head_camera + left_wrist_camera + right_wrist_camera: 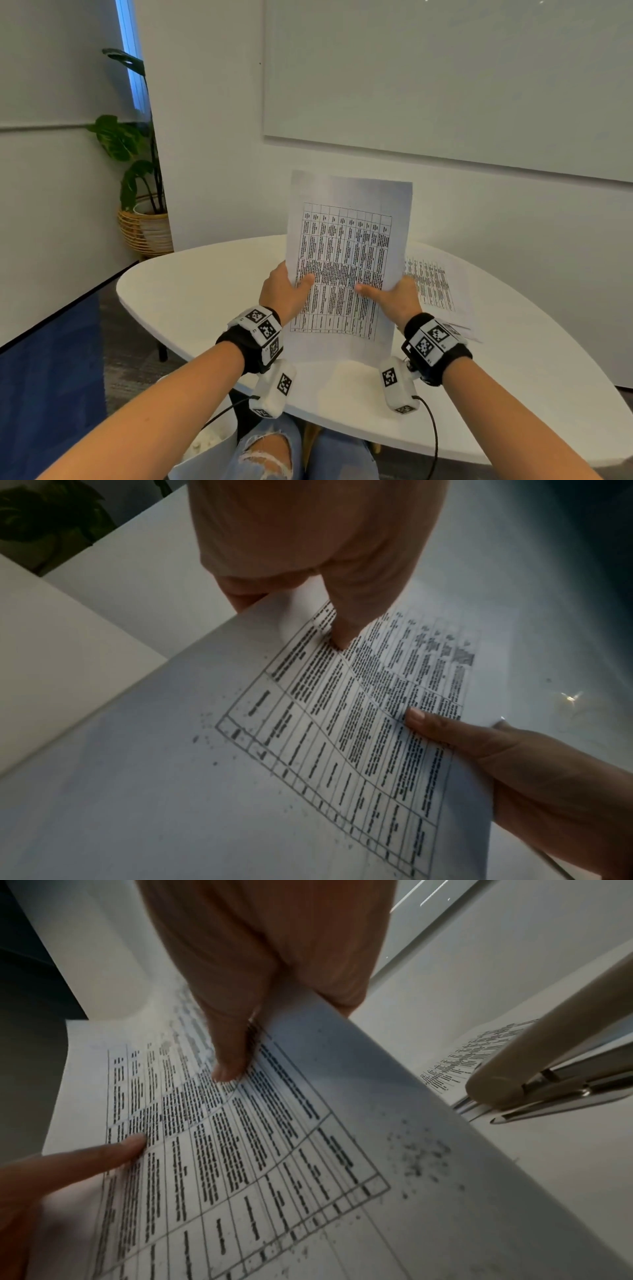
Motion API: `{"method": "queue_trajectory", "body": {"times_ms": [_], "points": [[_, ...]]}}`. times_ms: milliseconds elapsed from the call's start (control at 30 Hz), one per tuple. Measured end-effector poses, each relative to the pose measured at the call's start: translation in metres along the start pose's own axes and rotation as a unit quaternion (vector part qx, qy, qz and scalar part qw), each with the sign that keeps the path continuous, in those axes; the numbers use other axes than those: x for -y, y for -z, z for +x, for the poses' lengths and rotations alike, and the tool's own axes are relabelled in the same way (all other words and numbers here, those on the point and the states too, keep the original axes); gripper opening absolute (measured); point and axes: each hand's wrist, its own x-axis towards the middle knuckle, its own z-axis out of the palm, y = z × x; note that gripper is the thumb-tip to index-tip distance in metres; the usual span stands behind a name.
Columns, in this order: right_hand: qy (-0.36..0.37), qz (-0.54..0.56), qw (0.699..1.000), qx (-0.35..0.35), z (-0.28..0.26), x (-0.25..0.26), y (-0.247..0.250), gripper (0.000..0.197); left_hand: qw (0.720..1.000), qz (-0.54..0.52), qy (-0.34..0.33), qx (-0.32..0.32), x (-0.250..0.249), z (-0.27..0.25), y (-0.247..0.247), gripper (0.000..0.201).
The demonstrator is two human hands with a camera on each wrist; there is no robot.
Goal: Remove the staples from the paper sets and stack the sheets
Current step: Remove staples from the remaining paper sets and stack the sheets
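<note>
I hold a set of paper (346, 260) printed with a dense table upright in front of me, its lower edge near the white table (205, 291). My left hand (291, 287) grips its left edge, thumb on the printed face and fingers behind. On the right edge my right hand (390, 296) grips the same way. The left wrist view shows the sheet (308, 750) with both thumbs pressing on it. More printed sheets (435, 284) lie flat on the table behind my right hand. A beige tool with metal jaws (541, 1074) lies beside those sheets (455, 1066). No staple is visible.
The table is rounded, with its near edge (342, 425) over my knees. A potted plant in a wicker basket (145, 222) stands on the floor at the left. A whiteboard (445, 78) hangs on the wall behind the table.
</note>
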Motion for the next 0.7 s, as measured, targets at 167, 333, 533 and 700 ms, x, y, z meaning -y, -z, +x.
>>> {"method": "queue_trajectory", "body": {"times_ms": [167, 333, 533, 700], "points": [[0.028, 0.020, 0.998, -0.050, 0.003, 0.002, 0.000, 0.055, 0.997, -0.007, -0.058, -0.056, -0.014, -0.003, -0.002, 0.032], [0.032, -0.005, 0.999, -0.005, -0.007, -0.004, -0.008, 0.051, 0.998, 0.002, -0.059, -0.008, 0.001, -0.014, -0.008, 0.027], [-0.011, -0.021, 1.000, -0.001, -0.007, -0.016, -0.010, 0.055, 0.999, 0.026, -0.043, 0.005, 0.017, -0.022, -0.009, 0.027], [-0.009, -0.088, 0.995, 0.047, 0.001, -0.011, 0.003, 0.040, 0.997, 0.069, -0.032, 0.004, 0.012, -0.012, -0.001, 0.028]]}}
